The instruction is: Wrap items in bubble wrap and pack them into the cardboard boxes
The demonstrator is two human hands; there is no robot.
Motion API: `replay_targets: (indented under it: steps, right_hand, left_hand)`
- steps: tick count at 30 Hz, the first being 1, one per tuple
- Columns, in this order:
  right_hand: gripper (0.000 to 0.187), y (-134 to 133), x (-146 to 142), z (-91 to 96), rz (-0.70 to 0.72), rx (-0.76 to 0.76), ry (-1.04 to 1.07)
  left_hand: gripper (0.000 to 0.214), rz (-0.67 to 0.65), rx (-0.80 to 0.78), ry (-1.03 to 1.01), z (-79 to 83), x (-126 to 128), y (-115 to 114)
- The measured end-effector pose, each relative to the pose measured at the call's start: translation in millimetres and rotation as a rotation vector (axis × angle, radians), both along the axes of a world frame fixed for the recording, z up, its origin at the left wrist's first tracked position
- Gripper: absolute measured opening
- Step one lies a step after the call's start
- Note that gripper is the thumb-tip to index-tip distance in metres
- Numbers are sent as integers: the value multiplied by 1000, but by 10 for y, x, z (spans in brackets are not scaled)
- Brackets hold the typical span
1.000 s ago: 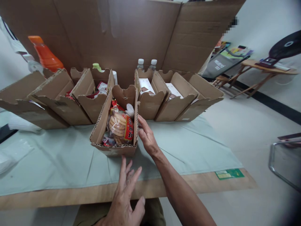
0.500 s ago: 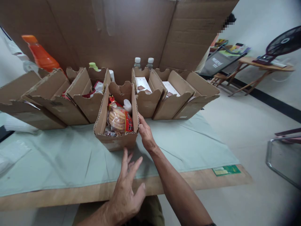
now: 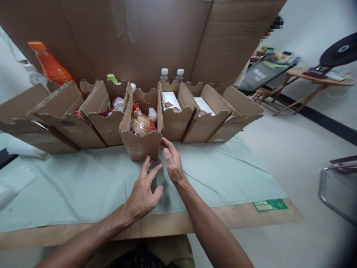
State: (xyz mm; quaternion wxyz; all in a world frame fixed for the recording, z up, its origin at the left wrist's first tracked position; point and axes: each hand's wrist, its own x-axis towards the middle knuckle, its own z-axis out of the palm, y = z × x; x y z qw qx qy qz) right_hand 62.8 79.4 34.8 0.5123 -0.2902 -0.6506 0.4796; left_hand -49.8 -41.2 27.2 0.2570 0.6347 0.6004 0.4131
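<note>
In the middle of a row of cardboard bins stands one open-topped cardboard bin (image 3: 141, 146), its front set a little nearer to me than its neighbours. Inside it lie a clear-and-red packet of round biscuits (image 3: 141, 124) and a whitish wrapped item (image 3: 152, 114). My left hand (image 3: 146, 186) is open, fingers spread, with its fingertips at the lower front of this bin. Beside the bin's right front edge is my right hand (image 3: 172, 160), open, its fingers stretched along that side and holding nothing.
More cardboard bins (image 3: 175, 123) flank it, some with white boxes or red packets. Behind stand an orange bottle (image 3: 54, 69), white-capped bottles (image 3: 164, 75) and a tall cardboard panel (image 3: 167, 41). Plastic bags (image 3: 16, 182) lie left on the green cloth (image 3: 92, 186). A fan (image 3: 338, 50) stands right.
The bin with the biscuits has slid away from me into the gap in the row. Both hands have moved forward with it, the left one further.
</note>
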Motion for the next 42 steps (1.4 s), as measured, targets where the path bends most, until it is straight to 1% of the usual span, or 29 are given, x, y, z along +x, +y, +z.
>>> replay_targets:
  steps: [4,7,10,14,19,25,27,30,34,36,38,40,42]
  right_hand:
    - [59,2,-2,-14,-50,8,-26]
    - [58,9,-1,-28,-77,0,-41]
    - [57,17,-2,-38,-83,10,-56]
    - [55,23,-6,-50,-90,9,-58]
    - [54,33,-17,-77,-82,-6,-60]
    - [52,54,-45,-114,-94,-9,-98]
    - [52,69,-58,-134,-109,-17,-141]
    - [53,110,-64,-178,-120,-28,-225]
    - [52,173,-40,-235,-114,-40,-288]
    - [49,192,-27,-249,-104,-42,-315]
    - [45,198,-19,-250,-85,-40,-339]
    - [39,192,-14,-243,-64,-34,-361]
    - [34,177,-9,-238,-55,-26,-380]
  left_hand:
    - [59,-37,-42,46,37,-91,223]
    - [61,-41,-41,72,44,-168,399]
    - [63,-54,-52,100,19,-234,570]
    - [59,-86,-47,125,-47,-301,762]
    - [61,-44,-16,145,-165,-336,905]
    - [64,-87,-16,170,-258,-364,948]
    - [63,-114,-17,211,-259,-369,938]
    - [60,-163,-19,352,-237,-344,898]
    - [54,-284,6,564,-194,-268,742]
    - [53,-342,16,641,-181,-249,587]
    - [56,-396,8,667,-177,-268,379]
    - [60,-447,-15,634,-181,-327,145]
    - [60,-470,-43,553,-190,-415,-68]
